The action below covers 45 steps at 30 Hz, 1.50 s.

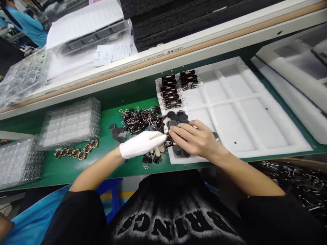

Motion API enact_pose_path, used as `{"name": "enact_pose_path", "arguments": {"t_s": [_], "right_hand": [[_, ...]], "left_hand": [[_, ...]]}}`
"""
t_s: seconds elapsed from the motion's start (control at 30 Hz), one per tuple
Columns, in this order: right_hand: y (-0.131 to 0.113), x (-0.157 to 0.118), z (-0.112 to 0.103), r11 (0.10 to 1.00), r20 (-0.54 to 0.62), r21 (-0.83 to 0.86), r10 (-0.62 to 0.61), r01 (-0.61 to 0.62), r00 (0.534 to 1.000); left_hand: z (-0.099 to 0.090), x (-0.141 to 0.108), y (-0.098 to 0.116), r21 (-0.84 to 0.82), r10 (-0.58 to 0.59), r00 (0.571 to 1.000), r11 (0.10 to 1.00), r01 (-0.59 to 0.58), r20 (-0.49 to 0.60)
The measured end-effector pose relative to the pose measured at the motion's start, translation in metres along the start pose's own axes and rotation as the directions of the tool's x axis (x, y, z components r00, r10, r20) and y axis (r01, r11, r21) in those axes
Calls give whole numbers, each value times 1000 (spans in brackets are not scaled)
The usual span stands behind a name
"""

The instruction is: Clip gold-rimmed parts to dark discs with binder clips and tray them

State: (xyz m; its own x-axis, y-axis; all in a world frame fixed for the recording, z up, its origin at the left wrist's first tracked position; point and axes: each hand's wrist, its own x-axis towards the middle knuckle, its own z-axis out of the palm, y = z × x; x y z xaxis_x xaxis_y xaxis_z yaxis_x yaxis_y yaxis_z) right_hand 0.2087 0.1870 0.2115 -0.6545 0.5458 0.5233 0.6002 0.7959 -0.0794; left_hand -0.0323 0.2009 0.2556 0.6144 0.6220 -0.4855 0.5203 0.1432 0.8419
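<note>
My left hand (144, 142), in a white glove, pinches a black binder clip (168, 140) over the left edge of the white foam tray (240, 154). My bare right hand (195, 139) meets it from the other side, its curled fingertips closed at the same clip. What may sit inside the clip is hidden by my fingers. Dark round discs (182, 116) lie on the tray behind and beneath my right hand. A heap of binder clips (138, 119) spreads on the green table behind my left hand.
Rows of clipped pieces (170, 91) fill the tray's far left compartments. More discs (119, 133) lie left of the heap. A row of gold-rimmed round parts (76, 152) sits near stacked clear plastic trays (70, 122). A shelf rail (163, 56) runs behind. Binder clips (293, 183) fill a space below right.
</note>
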Motion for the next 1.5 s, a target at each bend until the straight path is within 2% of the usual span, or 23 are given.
{"name": "enact_pose_path", "arguments": {"t_s": [0.03, 0.07, 0.1, 0.13, 0.17, 0.2, 0.23, 0.27, 0.3, 0.37, 0.4, 0.5, 0.63, 0.8, 0.93, 1.07, 1.13, 1.17, 1.27, 1.33, 1.43, 1.5], "right_hand": [[10, -6, 0, 999, -46, -55, -5, 2, 999], [21, -12, 1, 994, -81, -97, 42, -49, 996], [35, -20, 3, 980, -111, -127, 137, -151, 984], [50, -29, 5, 947, -140, -143, 267, -286, 954], [66, -38, 9, 890, -165, -142, 411, -434, 896], [81, -48, 13, 815, -188, -117, 543, -568, 818], [95, -57, 19, 740, -201, -67, 647, -669, 735], [107, -66, 24, 673, -193, -3, 725, -740, 661], [117, -73, 30, 616, -168, 62, 782, -785, 600], [127, -83, 40, 540, -105, 133, 842, -831, 530], [127, -86, 43, 524, -86, 142, 851, -840, 517], [121, -87, 48, 537, -63, 119, 844, -835, 533], [114, -83, 48, 563, -46, 98, 826, -820, 562], [114, -81, 48, 616, -26, 134, 785, -776, 618], [111, -79, 49, 615, -5, 144, 784, -775, 621], [109, -78, 46, 609, 13, 123, 789, -784, 615], [108, -79, 42, 626, 25, 122, 774, -770, 633], [108, -80, 39, 649, 40, 124, 753, -751, 657], [103, -83, 28, 741, 152, 143, 639, -656, 754], [99, -85, 21, 784, 273, 160, 549, -600, 790], [96, -88, 13, 804, 425, 176, 458, -567, 781], [97, -90, 11, 802, 475, 185, 433, -568, 766]], "left_hand": [[0, 10, 9, 21, 32, 999, 999, -32, 34], [-1, 22, 19, 52, 72, 996, 996, -74, 48], [-2, 36, 27, 106, 114, 993, 988, -117, 30], [-5, 52, 35, 195, 159, 987, 969, -151, -23], [-9, 70, 42, 311, 207, 973, 935, -168, -98], [-13, 90, 49, 446, 261, 946, 882, -153, -192], [-18, 112, 54, 574, 326, 900, 812, -109, -291], [-22, 133, 59, 663, 375, 860, 746, -58, -346], [-27, 155, 62, 722, 390, 847, 692, -11, -361], [-33, 193, 68, 812, 371, 856, 577, 92, -361], [-35, 208, 69, 838, 355, 865, 532, 125, -354], [-37, 235, 69, 862, 328, 872, 473, 180, -362], [-36, 246, 62, 837, 313, 839, 478, 266, -445], [-39, 252, 59, 809, 278, 831, 505, 300, -481], [-39, 252, 61, 806, 265, 837, 511, 299, -478], [-31, 247, 66, 815, 269, 838, 495, 302, -475], [-26, 243, 70, 809, 279, 824, 497, 315, -492], [-25, 239, 72, 802, 280, 816, 502, 325, -506], [-24, 215, 76, 792, 325, 783, 519, 322, -531], [-28, 185, 73, 811, 391, 769, 520, 268, -505], [-40, 122, 57, 829, 434, 783, 530, 179, -446], [-49, 74, 40, 813, 432, 783, 562, 154, -447]]}}
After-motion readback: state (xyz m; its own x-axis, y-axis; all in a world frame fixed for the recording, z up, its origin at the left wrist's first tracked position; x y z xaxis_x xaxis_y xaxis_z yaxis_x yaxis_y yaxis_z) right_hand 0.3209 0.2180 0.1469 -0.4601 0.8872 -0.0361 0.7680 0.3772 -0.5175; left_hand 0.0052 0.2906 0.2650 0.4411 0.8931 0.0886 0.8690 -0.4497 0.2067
